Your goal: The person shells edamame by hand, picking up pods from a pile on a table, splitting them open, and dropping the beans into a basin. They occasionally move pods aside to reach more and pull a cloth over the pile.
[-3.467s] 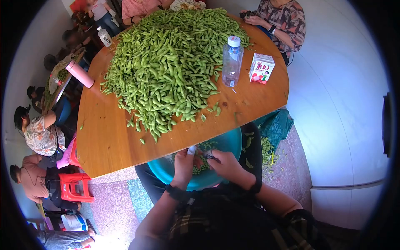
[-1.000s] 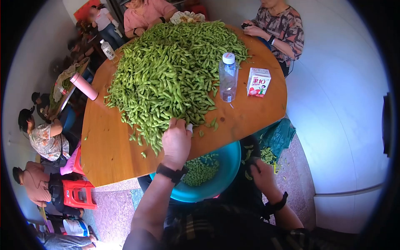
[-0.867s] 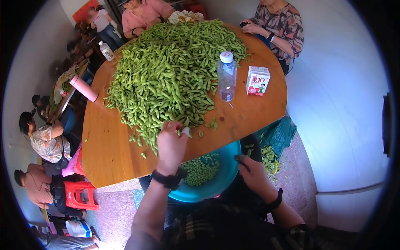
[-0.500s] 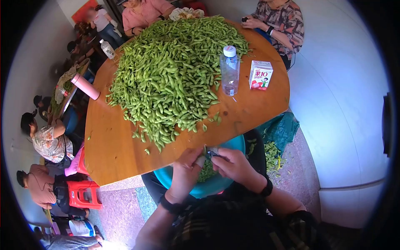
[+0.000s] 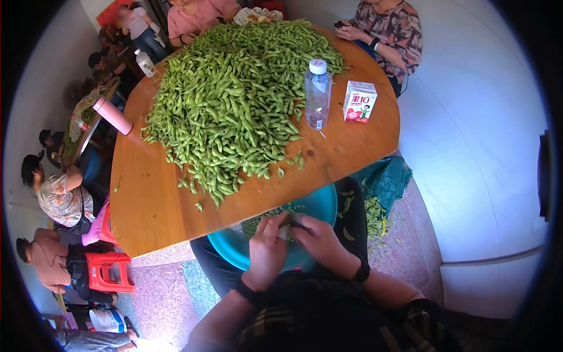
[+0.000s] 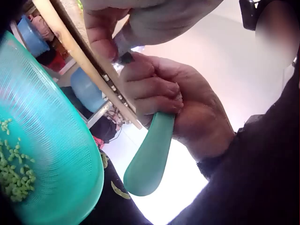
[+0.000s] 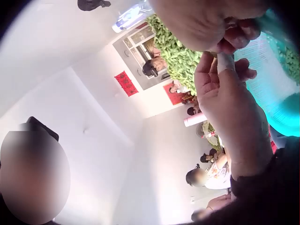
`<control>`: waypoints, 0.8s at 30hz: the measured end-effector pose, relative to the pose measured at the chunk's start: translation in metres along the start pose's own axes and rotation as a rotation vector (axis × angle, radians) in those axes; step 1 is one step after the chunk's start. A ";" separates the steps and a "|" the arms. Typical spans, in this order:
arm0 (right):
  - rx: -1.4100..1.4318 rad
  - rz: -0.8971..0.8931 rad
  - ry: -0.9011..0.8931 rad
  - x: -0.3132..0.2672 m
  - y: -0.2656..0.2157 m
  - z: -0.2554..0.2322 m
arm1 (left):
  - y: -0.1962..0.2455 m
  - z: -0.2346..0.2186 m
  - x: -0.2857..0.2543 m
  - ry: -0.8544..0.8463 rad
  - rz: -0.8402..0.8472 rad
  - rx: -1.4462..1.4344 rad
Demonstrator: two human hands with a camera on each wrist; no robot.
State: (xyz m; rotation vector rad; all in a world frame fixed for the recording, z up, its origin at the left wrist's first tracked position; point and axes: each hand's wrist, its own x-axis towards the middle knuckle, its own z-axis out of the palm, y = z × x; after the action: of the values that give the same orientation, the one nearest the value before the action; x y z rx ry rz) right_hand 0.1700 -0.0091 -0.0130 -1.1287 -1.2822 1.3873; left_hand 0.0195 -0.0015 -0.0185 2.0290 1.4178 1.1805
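Observation:
Both hands meet over a teal basin on the person's lap, their fingertips close together. My left hand, its thumb wrapped in white, pinches a green soybean pod mostly hidden by the fingers. My right hand grips a tool whose smooth teal handle sticks out below the curled fingers in the left wrist view. Its working end is covered by the hands. Loose shelled soybeans lie in the basin's bottom. Ahead, a large heap of soybean pods covers much of the wooden table.
On the table stand a clear bottle, a juice carton and a pink flask. Pods and husks lie on the floor beside a green sack. Red stools and other people are at the left; two people sit across the table.
My left hand has come back from the heap to the basin with a pod. The right hand has moved from beside the basin to meet it, and both are now close together.

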 end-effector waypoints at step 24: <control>-0.097 0.237 0.008 0.020 0.066 -0.001 | -0.069 0.023 -0.011 -0.342 -0.669 -0.694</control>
State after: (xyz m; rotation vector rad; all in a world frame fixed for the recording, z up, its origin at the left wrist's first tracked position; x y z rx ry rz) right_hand 0.1655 0.0074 -0.0801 -1.3867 -1.2523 1.5033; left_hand -0.0028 0.0199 -0.0853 1.0830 1.1477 0.8099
